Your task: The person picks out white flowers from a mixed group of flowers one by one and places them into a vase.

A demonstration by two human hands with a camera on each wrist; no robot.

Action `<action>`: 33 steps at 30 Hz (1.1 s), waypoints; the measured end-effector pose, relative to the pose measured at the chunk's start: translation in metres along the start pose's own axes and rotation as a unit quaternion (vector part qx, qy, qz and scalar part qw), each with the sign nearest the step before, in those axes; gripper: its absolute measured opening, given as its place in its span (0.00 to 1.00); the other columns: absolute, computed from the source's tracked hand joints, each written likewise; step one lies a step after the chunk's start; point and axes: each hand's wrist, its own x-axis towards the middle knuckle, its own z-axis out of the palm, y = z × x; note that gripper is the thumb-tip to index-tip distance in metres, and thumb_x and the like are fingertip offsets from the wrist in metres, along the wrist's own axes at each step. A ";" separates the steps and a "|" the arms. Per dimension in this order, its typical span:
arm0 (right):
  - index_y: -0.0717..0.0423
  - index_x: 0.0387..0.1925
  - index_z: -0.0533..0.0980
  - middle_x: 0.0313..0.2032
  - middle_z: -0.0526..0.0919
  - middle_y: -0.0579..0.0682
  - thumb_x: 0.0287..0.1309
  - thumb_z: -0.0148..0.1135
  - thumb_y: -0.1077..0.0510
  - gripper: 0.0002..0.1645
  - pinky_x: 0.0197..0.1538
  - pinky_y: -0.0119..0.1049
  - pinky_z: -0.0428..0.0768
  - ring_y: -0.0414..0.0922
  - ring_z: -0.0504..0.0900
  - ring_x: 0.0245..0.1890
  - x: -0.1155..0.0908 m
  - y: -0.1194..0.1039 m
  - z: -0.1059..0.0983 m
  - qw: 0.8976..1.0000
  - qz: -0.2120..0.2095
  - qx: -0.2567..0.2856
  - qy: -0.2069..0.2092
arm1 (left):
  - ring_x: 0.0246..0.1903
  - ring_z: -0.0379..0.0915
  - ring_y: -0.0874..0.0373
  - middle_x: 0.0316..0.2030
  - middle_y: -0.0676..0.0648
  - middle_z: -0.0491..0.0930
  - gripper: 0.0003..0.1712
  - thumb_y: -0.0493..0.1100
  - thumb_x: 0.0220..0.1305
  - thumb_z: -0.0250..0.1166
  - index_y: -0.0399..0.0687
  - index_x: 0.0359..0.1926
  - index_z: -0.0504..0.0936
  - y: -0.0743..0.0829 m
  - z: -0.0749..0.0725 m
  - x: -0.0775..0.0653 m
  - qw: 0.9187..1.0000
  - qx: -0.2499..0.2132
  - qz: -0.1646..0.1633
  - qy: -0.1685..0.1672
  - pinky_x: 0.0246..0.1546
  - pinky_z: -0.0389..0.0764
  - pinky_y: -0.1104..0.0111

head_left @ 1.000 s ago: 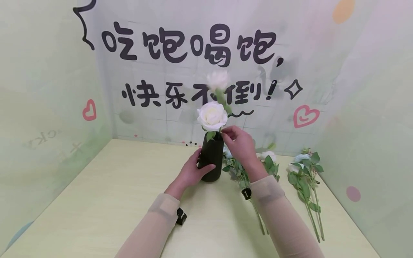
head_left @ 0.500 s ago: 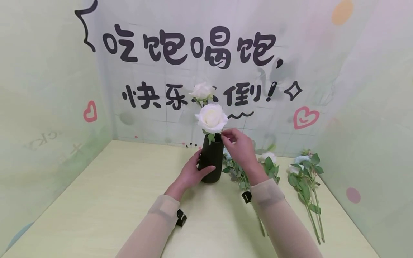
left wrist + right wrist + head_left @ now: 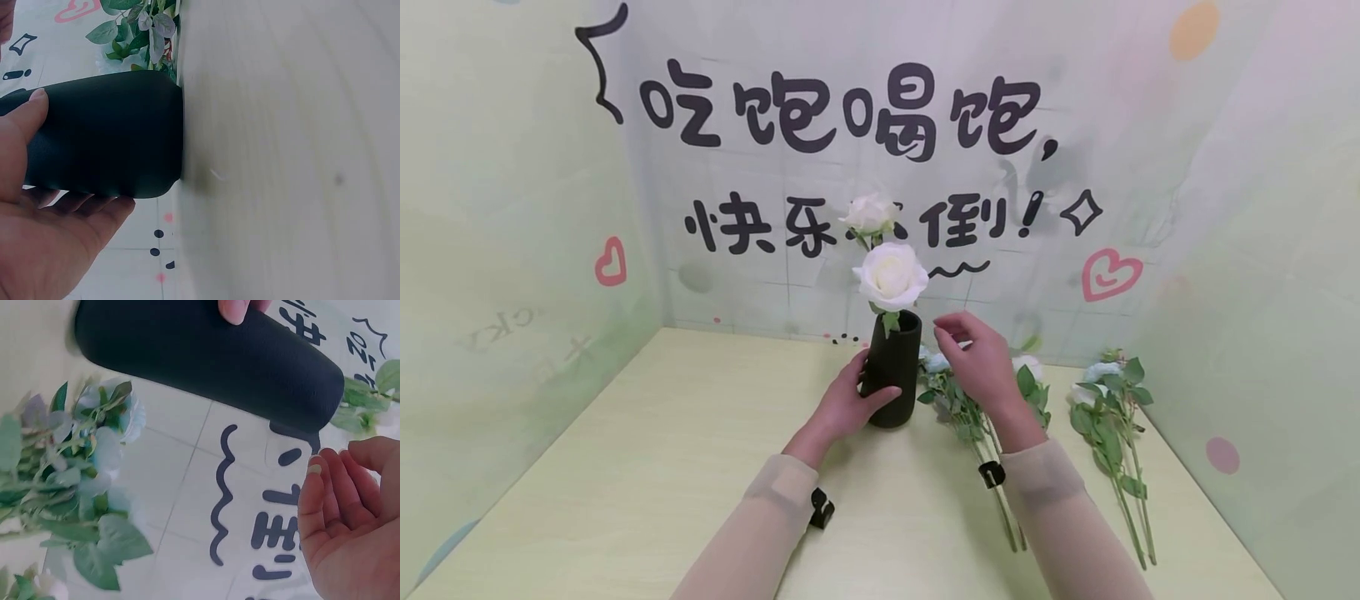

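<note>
A dark, tapered vase [image 3: 895, 379] stands on the table, its base down on the wood in the left wrist view. My left hand [image 3: 841, 407] grips its side, thumb across the front and fingers behind. Two white roses rise from the mouth: a large front rose [image 3: 891, 277] close above the rim and a back rose [image 3: 870, 214] standing higher. My right hand [image 3: 977, 358] hovers just right of the rim, apart from it. Its fingers are loosely bent and hold nothing, as the right wrist view shows at the hand [image 3: 350, 519].
Right of the vase lies a bunch of leafy stems [image 3: 962, 408] with pale blue and white blooms, partly behind my right forearm. Another flower bunch [image 3: 1108, 425] lies farther right. A printed wall [image 3: 737, 292] closes off the back of the table [image 3: 625, 467].
The back rose has swung from right to left and settled behind the front one. My right hand has let go at the rim and drawn right. The left hand keeps its grip.
</note>
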 end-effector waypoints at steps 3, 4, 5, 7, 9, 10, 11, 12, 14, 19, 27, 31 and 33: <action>0.55 0.57 0.87 0.50 0.92 0.55 0.78 0.65 0.56 0.14 0.55 0.46 0.87 0.52 0.89 0.51 -0.008 0.008 -0.006 1.000 0.009 -0.006 0.004 | 0.78 0.68 0.32 0.81 0.34 0.68 0.51 0.54 0.74 0.74 0.42 0.86 0.59 -0.001 0.001 0.000 1.000 0.001 0.000 -0.001 0.79 0.70 0.39; 0.56 0.57 0.87 0.50 0.92 0.55 0.78 0.65 0.56 0.14 0.55 0.45 0.87 0.52 0.89 0.50 -0.011 0.011 -0.008 1.000 0.011 -0.009 0.006 | 0.78 0.68 0.32 0.80 0.34 0.68 0.51 0.53 0.74 0.74 0.42 0.86 0.59 -0.001 0.001 0.000 1.000 0.002 0.000 -0.001 0.79 0.70 0.39; 0.56 0.57 0.87 0.50 0.92 0.55 0.78 0.65 0.56 0.14 0.54 0.43 0.88 0.52 0.89 0.50 -0.013 0.014 -0.009 1.000 0.012 -0.009 0.008 | 0.78 0.68 0.31 0.80 0.33 0.68 0.51 0.53 0.74 0.74 0.41 0.86 0.59 -0.001 0.002 0.000 1.000 0.003 0.002 -0.001 0.79 0.71 0.39; 0.57 0.57 0.87 0.50 0.92 0.55 0.78 0.66 0.56 0.14 0.51 0.39 0.87 0.51 0.89 0.49 -0.019 0.020 -0.012 1.000 0.012 -0.011 0.013 | 0.78 0.68 0.32 0.80 0.33 0.68 0.51 0.53 0.75 0.74 0.41 0.86 0.58 -0.001 0.002 0.000 1.000 0.005 0.004 -0.002 0.79 0.71 0.39; 0.58 0.56 0.87 0.48 0.92 0.55 0.78 0.66 0.57 0.13 0.49 0.34 0.87 0.51 0.89 0.47 -0.024 0.026 -0.015 1.000 0.007 -0.013 0.020 | 0.77 0.69 0.31 0.80 0.33 0.68 0.50 0.53 0.75 0.73 0.41 0.86 0.58 -0.001 0.003 0.000 1.000 0.008 0.007 -0.002 0.79 0.71 0.39; 0.58 0.55 0.87 0.48 0.92 0.55 0.78 0.66 0.57 0.13 0.48 0.32 0.86 0.51 0.89 0.47 -0.026 0.028 -0.016 1.000 0.006 -0.016 0.021 | 0.78 0.68 0.31 0.80 0.33 0.68 0.51 0.53 0.75 0.73 0.41 0.86 0.58 -0.001 0.003 0.000 1.000 0.008 0.005 -0.003 0.79 0.71 0.39; 0.58 0.55 0.87 0.47 0.92 0.55 0.77 0.66 0.57 0.13 0.47 0.30 0.86 0.50 0.89 0.46 -0.028 0.030 -0.017 1.000 0.004 -0.019 0.024 | 0.78 0.68 0.31 0.80 0.33 0.67 0.51 0.53 0.75 0.73 0.41 0.86 0.58 -0.001 0.003 0.000 1.000 0.009 0.007 -0.004 0.79 0.71 0.39; 0.58 0.54 0.87 0.47 0.92 0.55 0.77 0.67 0.57 0.12 0.46 0.29 0.85 0.50 0.89 0.46 -0.030 0.032 -0.017 0.999 0.003 -0.023 0.025 | 0.78 0.68 0.31 0.81 0.33 0.67 0.51 0.53 0.75 0.73 0.41 0.86 0.58 -0.001 0.003 0.000 1.000 0.009 0.006 -0.005 0.79 0.71 0.39; 0.58 0.54 0.87 0.46 0.92 0.55 0.77 0.67 0.58 0.12 0.46 0.30 0.86 0.51 0.89 0.46 -0.032 0.035 -0.019 0.999 0.000 -0.031 0.026 | 0.78 0.68 0.31 0.81 0.33 0.67 0.51 0.54 0.75 0.73 0.41 0.86 0.58 -0.001 0.003 0.000 1.000 0.008 0.006 -0.005 0.79 0.71 0.38; 0.60 0.55 0.87 0.47 0.93 0.57 0.77 0.67 0.58 0.13 0.50 0.37 0.87 0.53 0.90 0.48 -0.032 0.041 -0.024 0.999 0.003 -0.039 0.024 | 0.78 0.68 0.32 0.80 0.35 0.68 0.51 0.55 0.74 0.74 0.43 0.86 0.58 -0.001 0.001 -0.001 1.000 0.006 0.003 0.001 0.79 0.71 0.39; 0.61 0.57 0.86 0.48 0.92 0.59 0.79 0.65 0.54 0.17 0.51 0.37 0.85 0.55 0.89 0.48 -0.028 0.064 -0.045 0.996 0.046 -0.060 0.038 | 0.77 0.69 0.31 0.80 0.34 0.68 0.51 0.54 0.74 0.74 0.42 0.86 0.59 0.000 -0.001 -0.002 1.000 0.000 0.006 0.003 0.78 0.71 0.39; 0.61 0.58 0.86 0.50 0.92 0.61 0.80 0.63 0.53 0.18 0.53 0.45 0.84 0.58 0.89 0.50 -0.028 0.079 -0.056 0.994 0.067 -0.078 0.040 | 0.77 0.69 0.32 0.80 0.34 0.68 0.51 0.54 0.75 0.74 0.42 0.86 0.58 0.000 0.000 -0.001 1.000 0.003 0.009 0.003 0.78 0.72 0.39; 0.61 0.59 0.85 0.51 0.91 0.62 0.81 0.62 0.53 0.19 0.54 0.49 0.84 0.59 0.89 0.52 -0.029 0.086 -0.061 0.993 0.082 -0.082 0.037 | 0.77 0.69 0.31 0.80 0.34 0.69 0.50 0.53 0.75 0.74 0.41 0.86 0.59 0.000 0.000 -0.001 1.000 0.004 0.012 0.001 0.78 0.72 0.39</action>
